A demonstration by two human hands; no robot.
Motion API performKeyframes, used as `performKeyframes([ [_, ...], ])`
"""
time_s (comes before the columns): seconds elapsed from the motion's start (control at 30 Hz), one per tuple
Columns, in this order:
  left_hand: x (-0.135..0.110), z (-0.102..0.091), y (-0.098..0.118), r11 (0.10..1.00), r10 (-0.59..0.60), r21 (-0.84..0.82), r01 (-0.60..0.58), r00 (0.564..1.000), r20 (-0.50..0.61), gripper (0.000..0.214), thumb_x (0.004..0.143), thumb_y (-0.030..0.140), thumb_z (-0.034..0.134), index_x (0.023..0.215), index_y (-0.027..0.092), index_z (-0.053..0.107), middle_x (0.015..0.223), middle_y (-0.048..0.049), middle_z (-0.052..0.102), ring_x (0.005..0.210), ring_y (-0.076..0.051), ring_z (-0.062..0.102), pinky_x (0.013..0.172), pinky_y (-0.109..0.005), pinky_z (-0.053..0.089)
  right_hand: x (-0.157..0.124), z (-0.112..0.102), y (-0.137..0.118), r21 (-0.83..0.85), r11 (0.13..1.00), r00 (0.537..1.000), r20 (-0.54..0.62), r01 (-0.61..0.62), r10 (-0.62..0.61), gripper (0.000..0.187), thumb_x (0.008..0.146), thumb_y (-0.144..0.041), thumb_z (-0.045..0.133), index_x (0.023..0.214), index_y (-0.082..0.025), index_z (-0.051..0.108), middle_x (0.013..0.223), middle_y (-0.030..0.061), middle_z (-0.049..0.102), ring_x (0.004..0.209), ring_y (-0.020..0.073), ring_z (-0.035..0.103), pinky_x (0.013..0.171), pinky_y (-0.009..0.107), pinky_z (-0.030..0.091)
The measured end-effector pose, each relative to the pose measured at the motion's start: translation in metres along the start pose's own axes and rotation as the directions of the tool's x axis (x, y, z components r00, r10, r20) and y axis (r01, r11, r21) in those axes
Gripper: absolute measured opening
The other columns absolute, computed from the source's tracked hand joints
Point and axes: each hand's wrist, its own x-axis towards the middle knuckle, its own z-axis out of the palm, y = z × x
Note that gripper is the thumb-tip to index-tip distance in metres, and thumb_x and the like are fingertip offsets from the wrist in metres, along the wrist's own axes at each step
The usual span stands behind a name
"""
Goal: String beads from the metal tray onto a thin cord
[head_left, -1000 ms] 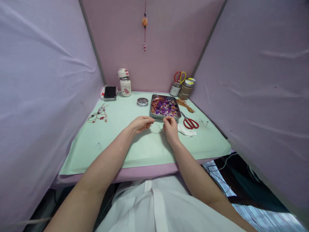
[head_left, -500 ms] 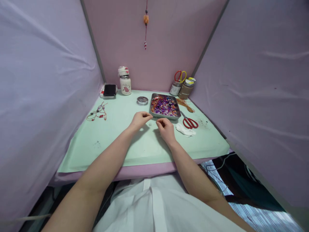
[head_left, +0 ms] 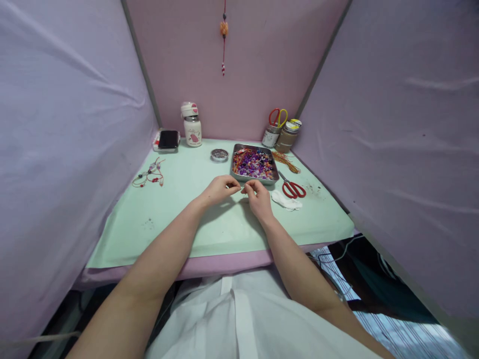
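My left hand (head_left: 223,189) and my right hand (head_left: 257,197) meet fingertip to fingertip over the table, just in front of a metal tray (head_left: 251,179). Both are closed in a pinch. Whatever lies between the fingertips is too small to make out. The tray holds many purple, orange and clear beads (head_left: 254,163) with some reddish cords. To the right of my right hand lie a bundle of white thread (head_left: 286,201) and red-handled scissors (head_left: 293,189).
Behind the tray stand a can (head_left: 270,136) with scissors in it and a brown jar (head_left: 288,137). A round tin (head_left: 219,155), a white bottle (head_left: 193,130) and a phone (head_left: 168,139) are at the back left. Beaded cords (head_left: 150,174) lie left; brown cord (head_left: 286,162) lies right.
My left hand has shifted right, its fingertips now close to those of my right hand. A small clear piece seen between the hands on the table is no longer visible.
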Motion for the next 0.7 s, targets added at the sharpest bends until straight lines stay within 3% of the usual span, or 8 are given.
performKeyframes([
  [0.27, 0.001, -0.001, 0.009, 0.996, -0.068, -0.060, 0.064, 0.995, -0.069, 0.013, 0.073, 0.018, 0.060, 0.075, 0.018, 0.074, 0.083, -0.0061, 0.069, 0.078, -0.016, 0.059, 0.073, -0.028, 0.044, -0.001, 0.003, 0.000, 0.142, 0.979, 0.989, 0.050, -0.144, 0.138, 0.024, 0.082, -0.044, 0.057, 0.084, -0.020, 0.059, 0.059, -0.0016, 0.063, 0.055, 0.0125, 0.054, 0.060, 0.026, 0.042],
  [0.5, -0.001, -0.001, 0.013, 0.999, -0.024, -0.049, 0.020, 0.997, -0.070, 0.014, 0.077, 0.023, 0.060, 0.079, 0.018, 0.073, 0.086, -0.0064, 0.068, 0.081, -0.016, 0.059, 0.073, -0.027, 0.044, 0.001, 0.001, -0.006, 0.201, 0.955, 0.975, 0.086, -0.217, 0.203, 0.027, 0.078, -0.046, 0.062, 0.079, -0.019, 0.062, 0.056, -0.0013, 0.062, 0.049, 0.0104, 0.048, 0.052, 0.024, 0.037],
  [0.7, 0.000, -0.001, 0.011, 0.999, 0.002, -0.046, -0.006, 0.996, -0.085, 0.015, 0.078, 0.027, 0.061, 0.080, 0.018, 0.074, 0.087, -0.0061, 0.068, 0.083, -0.016, 0.060, 0.074, -0.027, 0.044, 0.001, -0.001, -0.007, 0.242, 0.932, 0.961, 0.125, -0.270, 0.246, 0.034, 0.076, -0.052, 0.063, 0.080, -0.018, 0.064, 0.058, -0.0014, 0.063, 0.043, 0.0068, 0.034, 0.043, 0.022, 0.028],
])
